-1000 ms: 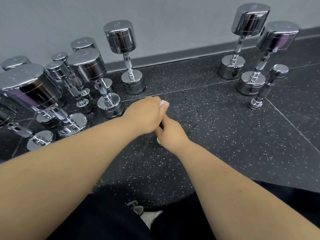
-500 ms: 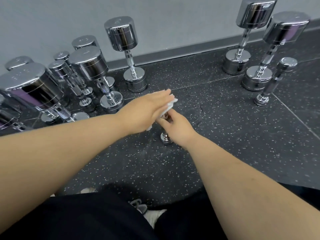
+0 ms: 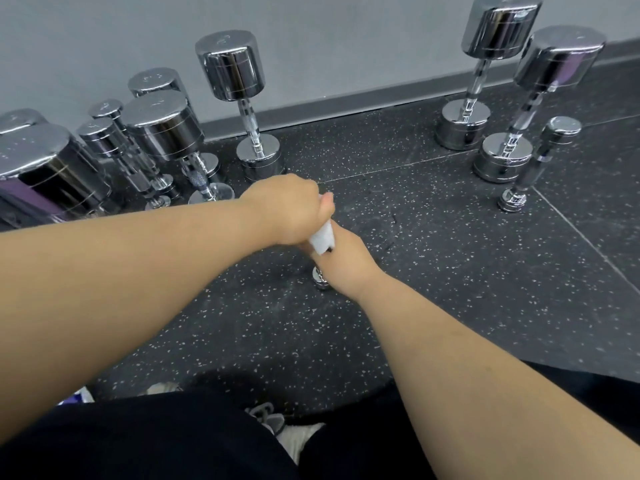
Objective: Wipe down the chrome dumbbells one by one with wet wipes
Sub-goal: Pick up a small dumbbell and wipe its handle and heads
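My right hand (image 3: pixel 346 268) grips the small dumbbell (image 3: pixel 321 281), upright on the speckled floor (image 3: pixel 450 271). Left hand (image 3: pixel 291 213) just above, fingers curled round a white wet wipe (image 3: pixel 322 240) on its top end. More chrome dumbbells (image 3: pixel 239 98) stand by the wall (image 3: pixel 311 46) beyond.

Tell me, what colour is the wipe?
White. The wipe shows best in the head view, held by the left hand.

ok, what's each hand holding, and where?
Right hand grips the small dumbbell by its handle, just above the bottom head. Left hand grips a bunched wipe over the top end.
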A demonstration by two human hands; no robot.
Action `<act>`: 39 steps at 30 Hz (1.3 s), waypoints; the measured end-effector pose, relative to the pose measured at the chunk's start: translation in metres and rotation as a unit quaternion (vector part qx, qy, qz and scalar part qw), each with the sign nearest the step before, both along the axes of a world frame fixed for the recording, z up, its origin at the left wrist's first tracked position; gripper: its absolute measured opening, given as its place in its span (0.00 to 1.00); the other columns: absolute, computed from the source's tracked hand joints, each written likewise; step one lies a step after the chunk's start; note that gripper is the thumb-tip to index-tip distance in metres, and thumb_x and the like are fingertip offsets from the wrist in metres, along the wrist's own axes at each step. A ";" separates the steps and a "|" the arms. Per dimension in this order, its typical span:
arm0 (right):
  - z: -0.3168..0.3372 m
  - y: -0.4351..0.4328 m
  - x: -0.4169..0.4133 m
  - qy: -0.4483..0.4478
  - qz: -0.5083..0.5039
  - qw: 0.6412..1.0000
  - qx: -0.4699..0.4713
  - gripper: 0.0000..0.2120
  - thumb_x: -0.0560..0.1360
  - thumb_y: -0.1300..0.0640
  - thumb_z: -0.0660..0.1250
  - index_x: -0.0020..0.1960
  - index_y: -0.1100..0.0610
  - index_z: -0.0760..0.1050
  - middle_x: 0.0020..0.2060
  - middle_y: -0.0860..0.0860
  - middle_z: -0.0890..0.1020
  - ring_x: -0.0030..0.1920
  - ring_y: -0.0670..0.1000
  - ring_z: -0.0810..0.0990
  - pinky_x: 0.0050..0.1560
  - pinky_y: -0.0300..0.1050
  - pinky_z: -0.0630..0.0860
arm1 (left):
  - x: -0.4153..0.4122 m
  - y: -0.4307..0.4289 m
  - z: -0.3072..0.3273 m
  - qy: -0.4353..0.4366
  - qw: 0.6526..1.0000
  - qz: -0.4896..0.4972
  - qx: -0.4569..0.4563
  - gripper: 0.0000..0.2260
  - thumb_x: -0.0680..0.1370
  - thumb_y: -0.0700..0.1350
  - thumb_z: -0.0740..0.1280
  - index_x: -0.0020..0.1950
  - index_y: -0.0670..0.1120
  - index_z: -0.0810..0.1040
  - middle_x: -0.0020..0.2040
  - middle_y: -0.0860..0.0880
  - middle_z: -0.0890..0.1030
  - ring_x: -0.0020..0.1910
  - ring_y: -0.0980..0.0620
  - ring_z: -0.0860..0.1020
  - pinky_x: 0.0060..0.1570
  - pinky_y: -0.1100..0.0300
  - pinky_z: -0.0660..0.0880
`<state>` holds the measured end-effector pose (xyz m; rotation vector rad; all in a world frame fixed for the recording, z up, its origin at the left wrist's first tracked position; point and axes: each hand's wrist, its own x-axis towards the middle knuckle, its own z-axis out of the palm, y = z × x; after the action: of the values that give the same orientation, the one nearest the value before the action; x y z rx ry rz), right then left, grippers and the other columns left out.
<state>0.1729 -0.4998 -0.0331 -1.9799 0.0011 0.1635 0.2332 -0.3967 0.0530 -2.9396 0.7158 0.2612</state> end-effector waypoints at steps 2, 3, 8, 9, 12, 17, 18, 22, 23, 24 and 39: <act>0.001 0.000 0.000 0.012 -0.015 0.999 0.026 0.04 0.81 0.52 0.64 0.54 0.52 0.73 0.39 0.51 0.76 0.35 0.50 0.70 0.35 0.44 0.66 | 0.000 -0.009 0.000 0.018 0.998 0.051 0.016 0.21 0.82 0.49 0.50 0.35 0.43 0.72 0.31 0.43 0.80 0.28 0.46 0.76 0.33 0.55 0.70; 0.000 0.000 0.000 0.020 -0.007 1.000 0.000 0.03 0.81 0.52 0.63 0.51 0.51 0.73 0.37 0.50 0.75 0.34 0.49 0.69 0.34 0.43 0.65 | -0.003 -0.010 -0.001 0.000 0.999 0.032 0.040 0.19 0.82 0.49 0.50 0.39 0.43 0.72 0.34 0.44 0.80 0.29 0.47 0.74 0.31 0.56 0.67; -0.001 -0.001 -0.001 0.026 0.004 0.998 -0.050 0.09 0.81 0.60 0.57 0.41 0.53 0.66 0.35 0.49 0.71 0.34 0.46 0.67 0.32 0.40 0.62 | -0.006 0.009 0.002 -0.132 0.959 -0.197 0.155 0.15 0.83 0.59 0.45 0.52 0.47 0.56 0.36 0.50 0.69 0.30 0.48 0.67 0.28 0.57 0.60; 0.000 -0.001 -0.001 0.024 0.005 0.999 -0.033 0.05 0.81 0.59 0.58 0.46 0.54 0.69 0.36 0.49 0.72 0.36 0.47 0.69 0.33 0.41 0.64 | -0.006 0.010 0.003 -0.147 0.957 -0.192 0.163 0.16 0.83 0.59 0.44 0.50 0.46 0.55 0.34 0.51 0.69 0.28 0.48 0.67 0.28 0.58 0.61; 0.002 0.001 -0.001 0.012 0.003 1.000 -0.017 0.08 0.81 0.56 0.61 0.59 0.53 0.72 0.39 0.48 0.75 0.38 0.48 0.72 0.35 0.42 0.67 | -0.012 0.000 -0.001 -0.142 0.983 -0.022 0.112 0.18 0.83 0.58 0.47 0.48 0.43 0.61 0.32 0.48 0.69 0.31 0.47 0.70 0.33 0.55 0.65; 0.004 0.001 0.000 0.035 -0.017 0.999 0.007 0.06 0.80 0.52 0.65 0.50 0.54 0.72 0.36 0.51 0.74 0.33 0.49 0.68 0.34 0.44 0.66 | -0.013 -0.016 -0.001 -0.011 0.989 0.145 0.009 0.19 0.82 0.54 0.52 0.38 0.43 0.69 0.37 0.46 0.71 0.38 0.48 0.71 0.42 0.54 0.65; 0.004 0.002 -0.001 0.035 -0.011 0.999 -0.004 0.06 0.80 0.52 0.65 0.51 0.55 0.72 0.37 0.51 0.74 0.33 0.49 0.68 0.32 0.43 0.66 | -0.012 -0.012 0.001 0.006 0.990 0.139 0.000 0.19 0.81 0.54 0.53 0.40 0.42 0.71 0.38 0.46 0.73 0.37 0.49 0.71 0.40 0.54 0.65; 0.006 0.002 0.000 0.047 0.010 0.998 -0.028 0.06 0.81 0.53 0.63 0.55 0.55 0.72 0.37 0.51 0.73 0.36 0.50 0.69 0.31 0.42 0.64 | -0.013 0.001 -0.006 -0.021 1.000 0.008 -0.012 0.11 0.82 0.51 0.56 0.51 0.43 0.63 0.38 0.46 0.68 0.36 0.45 0.71 0.35 0.52 0.67; 0.005 0.003 0.000 0.047 0.019 0.998 -0.040 0.04 0.81 0.54 0.61 0.52 0.55 0.71 0.36 0.51 0.73 0.36 0.51 0.69 0.31 0.42 0.63 | -0.014 0.006 -0.007 -0.020 0.998 -0.011 -0.050 0.10 0.83 0.51 0.53 0.52 0.44 0.63 0.41 0.46 0.69 0.38 0.43 0.72 0.36 0.51 0.67; 0.004 0.003 0.000 0.050 0.024 0.997 -0.046 0.04 0.82 0.55 0.59 0.49 0.54 0.69 0.35 0.50 0.71 0.36 0.51 0.68 0.31 0.42 0.62 | -0.013 0.010 -0.008 -0.011 0.995 -0.035 -0.094 0.13 0.83 0.53 0.48 0.53 0.45 0.65 0.45 0.46 0.70 0.41 0.42 0.73 0.38 0.50 0.68; 0.003 -0.002 -0.002 0.025 0.026 0.990 -0.135 0.10 0.81 0.48 0.63 0.45 0.50 0.66 0.38 0.44 0.73 0.39 0.48 0.72 0.37 0.45 0.65 | -0.028 0.027 -0.015 0.086 0.813 0.356 -0.452 0.25 0.85 0.56 0.47 0.40 0.42 0.73 0.35 0.46 0.76 0.35 0.49 0.72 0.40 0.55 0.69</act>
<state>0.1710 -0.5015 -0.0300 -2.2474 0.0036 0.2584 0.2053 -0.3693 0.0383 -4.0233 -0.4970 0.2974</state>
